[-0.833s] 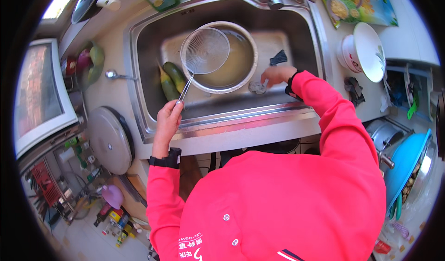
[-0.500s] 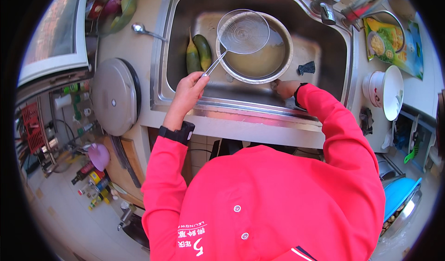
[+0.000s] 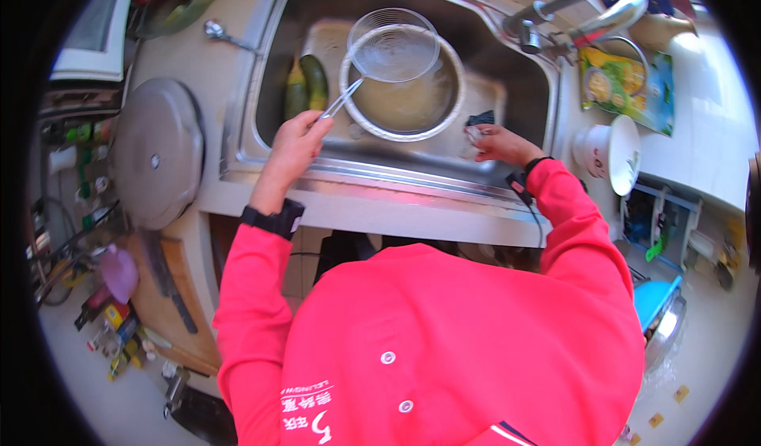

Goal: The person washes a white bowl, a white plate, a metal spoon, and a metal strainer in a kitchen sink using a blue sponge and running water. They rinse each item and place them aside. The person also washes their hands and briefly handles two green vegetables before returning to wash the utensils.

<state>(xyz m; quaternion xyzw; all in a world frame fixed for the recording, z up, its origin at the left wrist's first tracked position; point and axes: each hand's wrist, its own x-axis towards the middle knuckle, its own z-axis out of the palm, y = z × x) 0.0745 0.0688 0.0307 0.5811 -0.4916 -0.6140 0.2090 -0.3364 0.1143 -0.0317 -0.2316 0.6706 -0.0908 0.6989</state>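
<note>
My left hand (image 3: 301,141) is closed on the handle of a wire mesh strainer (image 3: 394,45), whose round head is over a metal basin (image 3: 404,109) of cloudy liquid in the steel sink (image 3: 277,149). My right hand (image 3: 499,145) is closed on a small pale, crumpled item (image 3: 474,133) right of the basin; I cannot make out what it is. Beside it lies a small dark ridged piece (image 3: 480,118). Two long green-and-yellow vegetables (image 3: 313,83) lie in the sink's left side.
A curved faucet (image 3: 587,30) reaches in from the back right. A white bowl (image 3: 623,154) and a colourful bag (image 3: 606,89) sit to the right. A grey lid (image 3: 154,156), ladle (image 3: 226,34), cutting board with knife (image 3: 170,283) and bottles (image 3: 119,335) are to the left.
The view has shifted. My right hand has lifted the small pale item from the sink floor beside the basin. My left hand still grips the strainer over the basin.
</note>
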